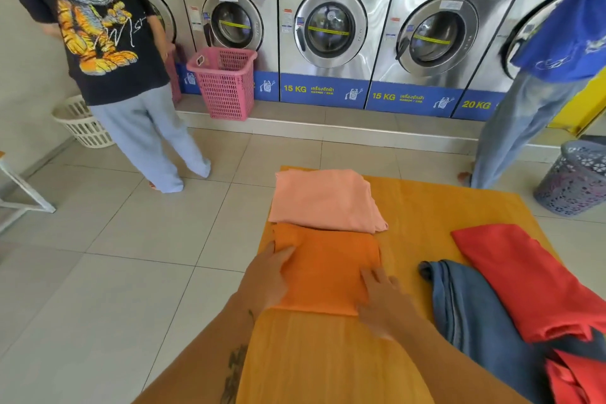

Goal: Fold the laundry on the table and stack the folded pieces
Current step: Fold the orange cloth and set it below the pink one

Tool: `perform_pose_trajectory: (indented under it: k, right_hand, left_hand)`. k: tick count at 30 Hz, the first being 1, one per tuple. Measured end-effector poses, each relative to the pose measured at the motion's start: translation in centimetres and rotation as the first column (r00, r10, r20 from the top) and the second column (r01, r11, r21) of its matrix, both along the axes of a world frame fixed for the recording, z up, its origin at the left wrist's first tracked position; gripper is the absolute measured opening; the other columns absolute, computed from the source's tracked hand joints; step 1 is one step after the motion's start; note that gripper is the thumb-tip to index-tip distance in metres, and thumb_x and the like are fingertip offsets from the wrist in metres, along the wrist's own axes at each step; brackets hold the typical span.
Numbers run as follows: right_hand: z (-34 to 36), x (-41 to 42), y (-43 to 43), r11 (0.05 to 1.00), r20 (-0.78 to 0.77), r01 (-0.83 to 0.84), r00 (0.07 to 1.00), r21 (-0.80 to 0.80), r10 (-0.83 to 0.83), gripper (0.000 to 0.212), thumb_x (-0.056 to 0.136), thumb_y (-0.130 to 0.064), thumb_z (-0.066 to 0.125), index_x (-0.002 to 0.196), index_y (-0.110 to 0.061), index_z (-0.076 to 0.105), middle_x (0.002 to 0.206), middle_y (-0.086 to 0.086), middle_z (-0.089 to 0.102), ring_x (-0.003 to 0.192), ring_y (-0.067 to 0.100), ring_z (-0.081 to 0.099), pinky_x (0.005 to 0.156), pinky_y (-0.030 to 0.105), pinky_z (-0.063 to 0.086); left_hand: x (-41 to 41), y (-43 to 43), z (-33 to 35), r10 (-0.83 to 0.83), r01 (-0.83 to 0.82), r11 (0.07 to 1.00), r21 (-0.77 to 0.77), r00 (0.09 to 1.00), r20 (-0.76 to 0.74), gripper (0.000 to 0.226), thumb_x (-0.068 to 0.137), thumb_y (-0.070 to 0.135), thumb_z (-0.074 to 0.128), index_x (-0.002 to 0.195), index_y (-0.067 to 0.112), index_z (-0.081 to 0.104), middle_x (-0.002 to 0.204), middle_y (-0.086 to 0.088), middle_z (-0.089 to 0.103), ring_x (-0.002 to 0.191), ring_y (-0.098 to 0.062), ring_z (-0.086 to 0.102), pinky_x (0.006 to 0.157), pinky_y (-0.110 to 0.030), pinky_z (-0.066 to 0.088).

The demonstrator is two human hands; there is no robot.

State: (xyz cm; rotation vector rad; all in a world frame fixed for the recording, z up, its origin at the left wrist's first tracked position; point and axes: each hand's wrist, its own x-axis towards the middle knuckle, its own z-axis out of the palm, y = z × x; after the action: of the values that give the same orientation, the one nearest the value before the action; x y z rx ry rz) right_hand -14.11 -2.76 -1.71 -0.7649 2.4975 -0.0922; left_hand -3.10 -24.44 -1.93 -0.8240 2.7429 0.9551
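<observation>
Your left hand [272, 275] and right hand [382, 297] lie spread flat on the folded orange cloth [328, 269] near the worktop [423, 207] left edge, likely smoothing it before stacking with the pink folded piece [324, 200] touching just beyond.

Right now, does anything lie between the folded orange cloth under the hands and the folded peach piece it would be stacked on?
Nothing visible does. The folded orange cloth, with the left hand and right hand resting on it, lies directly beside the folded peach piece, their edges touching.
</observation>
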Motion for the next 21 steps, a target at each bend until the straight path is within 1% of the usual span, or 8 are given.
perform_pose_trajectory:
  k: [3,6,9,12,15,17,18,21]
  right_hand:
    - [-0.1,-0.4,0.3,1.000,0.018,-0.005,1.000,-0.009,0.005,0.077,0.092,-0.041,0.049,0.155,-0.024,0.007,0.163,-0.002,0.001,0.144,0.033,0.018,0.110,0.051,0.036]
    - [0.9,-1.2,1.0,0.997,0.080,0.020,0.997,-0.075,-0.014,0.076,0.092,-0.032,0.052,0.155,-0.024,0.011,0.164,-0.004,0.003,0.146,0.033,0.017,0.112,0.045,0.035]
    - [2.5,-1.6,3.0,0.966,0.085,0.089,0.994,-0.242,-0.070,0.073,0.088,-0.020,0.054,0.153,-0.027,0.022,0.163,-0.006,0.012,0.144,0.030,0.027,0.104,0.039,0.042]
    - [4.9,-1.3,6.7,0.936,0.082,0.144,0.989,-0.322,-0.124,0.065,0.092,-0.024,0.055,0.151,-0.028,0.028,0.162,-0.002,0.018,0.143,0.024,0.031,0.103,0.032,0.038]
    - [6.9,-0.9,11.7,0.897,0.066,0.221,0.975,-0.381,-0.212,0.054,0.092,-0.022,0.057,0.144,-0.016,0.042,0.149,0.004,0.039,0.127,0.024,0.048,0.101,0.034,0.042]
    - [7.6,-0.6,15.6,0.881,0.042,0.247,0.967,-0.404,-0.252,0.057,0.091,-0.019,0.060,0.145,-0.018,0.042,0.149,0.003,0.041,0.135,0.022,0.041,0.110,0.033,0.035]
    - [7.7,-0.5,17.5,0.870,0.033,0.257,0.963,-0.421,-0.268,0.058,0.090,-0.017,0.061,0.145,-0.019,0.042,0.149,0.002,0.041,0.137,0.020,0.039,0.112,0.032,0.033]
    - [7.7,-0.7,23.2,0.808,0.003,0.314,0.933,-0.499,-0.361,0.057,0.085,-0.009,0.062,0.140,-0.019,0.049,0.139,-0.002,0.050,0.127,0.013,0.047,0.109,0.029,0.037]
  left_hand:
    - [-0.6,0.4,-0.2,0.041,-0.040,0.999,-0.010,0.999,0.014,0.068,0.092,0.010,0.046,0.152,0.034,0.026,0.161,-0.002,0.016,0.141,-0.027,0.033,0.112,-0.040,0.039]
    - [-0.5,0.9,0.1,0.109,-0.107,0.992,-0.072,0.994,0.024,0.064,0.087,0.014,0.051,0.146,0.032,0.036,0.155,-0.005,0.019,0.133,-0.028,0.035,0.105,-0.043,0.044]
    - [-0.4,2.0,1.6,0.210,-0.218,0.957,-0.190,0.976,-0.062,0.057,0.081,0.018,0.058,0.136,0.028,0.046,0.151,-0.007,0.021,0.131,-0.030,0.032,0.106,-0.046,0.040]
    - [-0.9,4.0,3.2,0.244,-0.265,0.953,-0.148,0.958,-0.148,0.056,0.080,0.016,0.057,0.135,0.026,0.050,0.150,-0.008,0.025,0.132,-0.032,0.032,0.106,-0.050,0.039]
    - [-2.0,7.6,4.2,0.133,-0.152,0.987,-0.048,0.953,-0.273,0.053,0.081,0.010,0.055,0.130,0.029,0.057,0.141,-0.008,0.038,0.121,-0.032,0.047,0.090,-0.044,0.050]
    - [-2.8,11.3,4.7,0.041,-0.043,0.999,0.002,0.934,-0.355,0.047,0.082,0.007,0.055,0.123,0.027,0.062,0.135,-0.004,0.042,0.111,-0.032,0.055,0.068,-0.031,0.053]
    - [-3.2,13.5,4.9,0.001,0.005,1.000,0.014,0.927,-0.376,0.045,0.083,0.005,0.055,0.122,0.026,0.063,0.132,-0.001,0.042,0.111,-0.030,0.055,0.064,-0.026,0.051]
    - [-4.0,20.6,4.9,-0.111,0.114,0.993,-0.018,0.906,-0.409,0.044,0.084,0.004,0.052,0.122,0.026,0.061,0.124,0.009,0.041,0.107,-0.011,0.052,0.074,-0.023,0.046]
